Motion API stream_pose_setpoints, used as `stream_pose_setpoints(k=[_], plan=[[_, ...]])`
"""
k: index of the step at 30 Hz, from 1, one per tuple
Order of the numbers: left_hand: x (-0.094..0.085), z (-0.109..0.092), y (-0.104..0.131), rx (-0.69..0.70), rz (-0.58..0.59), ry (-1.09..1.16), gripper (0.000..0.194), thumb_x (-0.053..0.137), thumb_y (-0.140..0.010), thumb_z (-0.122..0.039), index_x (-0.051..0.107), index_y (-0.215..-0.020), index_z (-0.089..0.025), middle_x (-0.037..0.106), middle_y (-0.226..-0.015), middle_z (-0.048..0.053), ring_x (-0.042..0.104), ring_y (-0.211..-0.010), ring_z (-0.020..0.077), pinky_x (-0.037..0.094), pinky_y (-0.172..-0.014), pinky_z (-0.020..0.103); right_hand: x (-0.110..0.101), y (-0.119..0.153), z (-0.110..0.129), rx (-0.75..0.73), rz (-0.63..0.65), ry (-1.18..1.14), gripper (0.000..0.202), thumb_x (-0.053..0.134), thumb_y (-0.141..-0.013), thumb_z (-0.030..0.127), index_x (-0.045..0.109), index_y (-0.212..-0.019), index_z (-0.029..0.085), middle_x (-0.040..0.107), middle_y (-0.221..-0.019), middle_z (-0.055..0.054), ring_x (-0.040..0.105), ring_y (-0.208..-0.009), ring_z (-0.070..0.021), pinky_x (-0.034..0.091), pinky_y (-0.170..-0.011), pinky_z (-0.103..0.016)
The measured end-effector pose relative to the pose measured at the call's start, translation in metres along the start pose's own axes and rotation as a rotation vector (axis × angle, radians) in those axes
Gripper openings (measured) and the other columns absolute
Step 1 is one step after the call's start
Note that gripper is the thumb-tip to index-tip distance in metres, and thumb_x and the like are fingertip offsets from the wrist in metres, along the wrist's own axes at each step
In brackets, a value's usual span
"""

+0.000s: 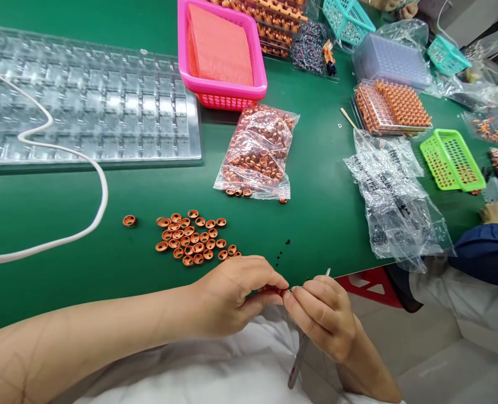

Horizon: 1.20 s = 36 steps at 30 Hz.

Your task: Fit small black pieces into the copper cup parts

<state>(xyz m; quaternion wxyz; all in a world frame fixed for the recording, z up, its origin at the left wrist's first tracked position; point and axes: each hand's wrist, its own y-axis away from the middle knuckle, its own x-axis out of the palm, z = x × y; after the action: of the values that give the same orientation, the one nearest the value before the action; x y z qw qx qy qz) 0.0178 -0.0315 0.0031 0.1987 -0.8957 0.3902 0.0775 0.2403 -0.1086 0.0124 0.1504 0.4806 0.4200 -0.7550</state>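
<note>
My left hand (236, 292) is closed in a pinch on a small orange-copper piece (281, 291), mostly hidden by the fingertips. Against the same piece press the fingertips of my right hand (322, 314), which is also wrapped round a slim metal tool (298, 362) that looks like tweezers. One end of that tool shows above the knuckles, the other hangs below the palm. Just beyond my left hand lies a group of small orange-copper cups (188, 238) with holes in them. Several tiny black bits (288, 242) dot the green table (316, 224) in front of my hands.
A clear bag of copper-coloured cups (259, 148) lies ahead, near a pink basket (223, 92). Clear plastic trays (88, 106) and a white cable (92, 219) are at left. Crumpled plastic bags (394, 196), a green basket (451, 160) and a co-worker's sleeve (487, 252) are at right.
</note>
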Motion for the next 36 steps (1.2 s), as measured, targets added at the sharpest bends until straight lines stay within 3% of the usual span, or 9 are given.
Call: stream_pose_setpoints(k=[13,19,30,36], plan=[[0.004,-0.001,0.006,-0.105,0.054,0.036,0.013,0.057,-0.097,-0.016,0.069,-0.102,-0.018,0.078,-0.086,0.005,0.071,-0.076,0.0153,0.054,-0.072,0.023,-0.009,-0.006,0.000,-0.045,0.096,-0.051,0.033,0.041,-0.095,0.005,0.074,-0.102,0.005,0.071,-0.100,-0.013,0.065,-0.089,-0.0195,0.055,-0.071,-0.034],[0.004,-0.004,0.005,-0.158,0.060,0.074,0.012,0.059,-0.094,-0.013,0.070,-0.097,-0.017,0.078,-0.085,0.004,0.070,-0.072,0.0136,0.052,-0.069,0.021,-0.005,-0.009,-0.004,-0.121,0.029,-0.076,0.039,0.035,-0.096,0.007,0.074,-0.096,0.003,0.068,-0.099,-0.016,0.064,-0.084,-0.0194,0.053,-0.067,-0.033],[0.007,-0.004,0.007,-0.146,0.019,0.132,0.013,0.058,-0.093,-0.011,0.070,-0.096,-0.016,0.078,-0.085,0.006,0.071,-0.075,0.0149,0.055,-0.073,0.022,0.000,-0.012,-0.007,-0.181,-0.037,-0.086,0.031,0.043,-0.092,0.008,0.073,-0.091,0.003,0.064,-0.096,-0.016,0.063,-0.078,-0.0193,0.049,-0.058,-0.033],[0.007,-0.006,0.007,-0.123,-0.016,0.129,0.014,0.058,-0.092,-0.008,0.070,-0.096,-0.014,0.078,-0.084,0.007,0.071,-0.075,0.0148,0.055,-0.072,0.022,0.000,-0.014,-0.009,-0.187,-0.026,-0.062,0.022,0.054,-0.090,0.010,0.074,-0.081,0.014,0.069,-0.095,-0.011,0.062,-0.079,-0.0196,0.050,-0.055,-0.032]])
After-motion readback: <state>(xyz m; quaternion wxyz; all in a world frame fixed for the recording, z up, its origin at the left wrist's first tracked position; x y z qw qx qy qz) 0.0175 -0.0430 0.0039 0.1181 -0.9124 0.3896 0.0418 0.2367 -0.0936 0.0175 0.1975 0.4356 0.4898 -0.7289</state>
